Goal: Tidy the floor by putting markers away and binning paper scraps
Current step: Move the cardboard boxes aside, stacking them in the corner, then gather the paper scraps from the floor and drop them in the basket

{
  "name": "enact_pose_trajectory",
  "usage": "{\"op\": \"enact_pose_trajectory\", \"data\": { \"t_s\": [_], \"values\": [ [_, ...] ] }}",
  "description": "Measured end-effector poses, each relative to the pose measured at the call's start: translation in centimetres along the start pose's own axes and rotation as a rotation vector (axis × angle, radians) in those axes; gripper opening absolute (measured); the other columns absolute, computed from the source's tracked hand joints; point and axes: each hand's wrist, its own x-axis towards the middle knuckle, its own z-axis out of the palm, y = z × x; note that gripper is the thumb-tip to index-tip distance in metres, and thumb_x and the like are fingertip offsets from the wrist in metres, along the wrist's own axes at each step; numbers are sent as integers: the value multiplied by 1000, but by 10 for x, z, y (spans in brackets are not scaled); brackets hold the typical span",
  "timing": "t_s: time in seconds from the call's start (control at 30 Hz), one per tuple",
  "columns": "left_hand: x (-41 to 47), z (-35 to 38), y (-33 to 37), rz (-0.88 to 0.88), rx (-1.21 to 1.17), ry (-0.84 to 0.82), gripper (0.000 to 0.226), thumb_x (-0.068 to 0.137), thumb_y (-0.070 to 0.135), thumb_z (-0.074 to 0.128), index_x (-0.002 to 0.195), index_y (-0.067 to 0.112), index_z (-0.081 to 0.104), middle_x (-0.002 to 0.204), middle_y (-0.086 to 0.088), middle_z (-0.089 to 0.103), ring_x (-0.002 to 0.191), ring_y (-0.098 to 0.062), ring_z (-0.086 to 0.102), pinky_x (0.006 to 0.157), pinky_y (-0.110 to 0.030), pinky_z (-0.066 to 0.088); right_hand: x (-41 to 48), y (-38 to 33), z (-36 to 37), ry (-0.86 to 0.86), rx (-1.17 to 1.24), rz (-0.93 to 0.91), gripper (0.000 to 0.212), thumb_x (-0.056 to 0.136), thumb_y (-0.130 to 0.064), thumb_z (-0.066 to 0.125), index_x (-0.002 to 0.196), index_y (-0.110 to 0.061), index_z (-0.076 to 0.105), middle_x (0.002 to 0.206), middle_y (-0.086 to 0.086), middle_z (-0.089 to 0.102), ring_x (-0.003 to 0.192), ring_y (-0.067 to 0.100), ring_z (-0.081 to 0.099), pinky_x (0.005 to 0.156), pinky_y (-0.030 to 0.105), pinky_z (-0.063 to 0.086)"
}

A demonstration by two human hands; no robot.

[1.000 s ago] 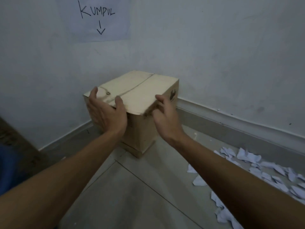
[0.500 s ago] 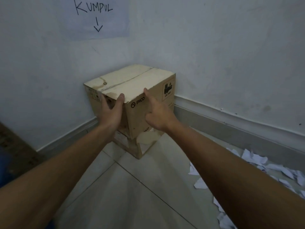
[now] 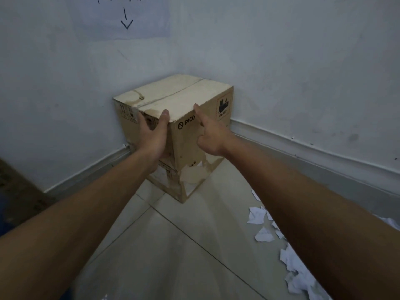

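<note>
A closed cardboard box [image 3: 184, 98] marked PICO stands in the corner of the room, its lower front torn. My left hand [image 3: 152, 135] presses on its left face, with the thumb up at the top edge. On its right face rests my right hand [image 3: 211, 135], one digit stretched up to the top edge. The box sits between both palms. White paper scraps [image 3: 257, 215] lie on the tiled floor to the right, and more scraps [image 3: 298, 276] trail toward the lower right. No marker is in view.
A paper sign with a hand-drawn arrow [image 3: 126, 18] hangs on the left wall above the box. A grey skirting [image 3: 303, 146] runs along both walls. A dark brown object [image 3: 17, 191] sits at the far left edge.
Both hands slid off the box's top flaps down onto its two near side faces. The view pulled back and rose a little.
</note>
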Motion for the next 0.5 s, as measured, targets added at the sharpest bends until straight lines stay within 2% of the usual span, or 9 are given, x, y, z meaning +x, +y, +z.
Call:
{"op": "enact_pose_trajectory", "data": {
  "t_s": [0.07, 0.17, 0.23, 0.3, 0.37, 0.43, 0.5],
  "values": [
    [-2, 1, 0, 0, -14, 3, 98, 78, 73, 58, 153, 47, 1, 161, 6, 27, 138, -29, 42, 94, -58, 52, 1, 0, -1, -3, 8, -3, 94, 89, 1, 50, 158, -36, -1, 158, 11, 35, 135, 31, 46, 105, 41, 46],
    [-5, 2, 1, 28, -54, 39, 88, 83, 69, 57, 154, 43, 12, 159, 5, 31, 138, -26, 41, 101, -56, 47, 0, 0, -4, 5, 43, -15, 90, 88, 1, 48, 159, -31, 4, 162, 9, 28, 133, 31, 48, 104, 42, 47],
    [-13, 5, -3, 46, -137, 116, 74, 91, 60, 54, 152, 31, 25, 150, 5, 42, 127, -16, 49, 102, -42, 45, -6, 4, -3, 61, 39, -35, 85, 88, -1, 50, 159, -25, 12, 160, 9, 32, 137, 29, 44, 107, 38, 43],
    [-33, 9, -15, 53, -159, 247, 47, 98, 47, 48, 139, 26, 41, 122, 11, 55, 97, -2, 54, 82, -25, 43, -18, 15, -1, 161, 56, -50, 75, 88, -3, 50, 157, -21, 26, 152, 9, 44, 125, 23, 51, 102, 36, 44],
    [-59, 15, -34, 76, -106, 318, 22, 100, 35, 47, 120, 27, 51, 98, 18, 54, 83, 1, 51, 65, -21, 38, -36, 34, 5, 209, 91, -52, 65, 89, -7, 50, 152, -19, 39, 145, 8, 53, 110, 19, 57, 97, 37, 48],
    [-84, 23, -56, 88, -63, 212, 11, 100, 30, 49, 107, 28, 57, 96, 15, 58, 87, -5, 55, 68, -22, 41, -58, 59, 16, 225, 64, -42, 53, 92, -9, 51, 145, -16, 49, 140, 7, 59, 115, 22, 61, 99, 33, 47],
    [-103, 33, -77, 81, 1, 39, 11, 100, 30, 51, 103, 27, 62, 100, 9, 63, 93, -11, 59, 76, -27, 47, -85, 85, 31, 233, 51, -6, 45, 93, -10, 54, 137, -14, 57, 133, 7, 63, 110, 23, 64, 98, 32, 49]
  ]
}}
